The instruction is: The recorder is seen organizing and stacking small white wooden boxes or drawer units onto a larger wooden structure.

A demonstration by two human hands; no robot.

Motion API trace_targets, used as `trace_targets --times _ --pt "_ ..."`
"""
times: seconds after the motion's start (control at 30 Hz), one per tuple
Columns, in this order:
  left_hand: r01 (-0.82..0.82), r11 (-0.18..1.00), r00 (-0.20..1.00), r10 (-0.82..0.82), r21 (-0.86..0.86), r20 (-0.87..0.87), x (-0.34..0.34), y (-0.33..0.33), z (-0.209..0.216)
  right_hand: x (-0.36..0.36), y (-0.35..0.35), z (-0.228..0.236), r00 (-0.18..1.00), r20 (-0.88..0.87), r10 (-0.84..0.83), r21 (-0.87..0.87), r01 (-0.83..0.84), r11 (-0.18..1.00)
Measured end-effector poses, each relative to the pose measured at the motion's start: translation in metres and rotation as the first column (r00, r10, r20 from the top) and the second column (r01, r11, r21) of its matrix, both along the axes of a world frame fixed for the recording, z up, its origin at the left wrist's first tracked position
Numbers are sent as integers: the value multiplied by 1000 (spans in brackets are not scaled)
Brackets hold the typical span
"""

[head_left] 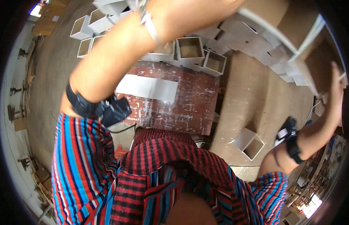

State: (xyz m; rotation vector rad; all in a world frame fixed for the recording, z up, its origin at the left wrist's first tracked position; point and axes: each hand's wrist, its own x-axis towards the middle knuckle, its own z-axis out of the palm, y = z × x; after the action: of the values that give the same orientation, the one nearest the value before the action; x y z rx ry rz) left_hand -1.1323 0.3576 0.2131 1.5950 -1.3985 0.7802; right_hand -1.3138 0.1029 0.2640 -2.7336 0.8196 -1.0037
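A large white box [267,27] with brown inner faces is held up at the upper right, partly cut off by the picture's edge. My left hand [204,11] reaches across the top to its near left corner; the fingers are blurred and partly out of view. At the far right, my right hand [335,88] grips the box's right edge, fingers reaching over the rim. Below my left arm, a flat white panel [148,88] lies on the paint-stained reddish-brown table [193,108].
Open white boxes [190,48] stand along the table's far side, with more boxes [84,28] at the upper left. Stacked white boxes [253,45] fill the upper right. A single small white box [250,144] sits on the brown floor [238,97] right of the table.
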Motion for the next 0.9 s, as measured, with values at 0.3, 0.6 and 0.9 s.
trace_targets --times 0.3,0.6,0.9 --pt "-59 948 320 315 313 -893 17 134 -107 42 119 -156 961 271 45 373 -148 916" --pt "-427 828 330 517 364 -790 48 307 -250 -39 146 -292 934 -1 -356 418 324 849" --pt "-463 753 260 620 468 -740 43 327 -417 -37 139 -377 937 -181 -298 57 313 948"
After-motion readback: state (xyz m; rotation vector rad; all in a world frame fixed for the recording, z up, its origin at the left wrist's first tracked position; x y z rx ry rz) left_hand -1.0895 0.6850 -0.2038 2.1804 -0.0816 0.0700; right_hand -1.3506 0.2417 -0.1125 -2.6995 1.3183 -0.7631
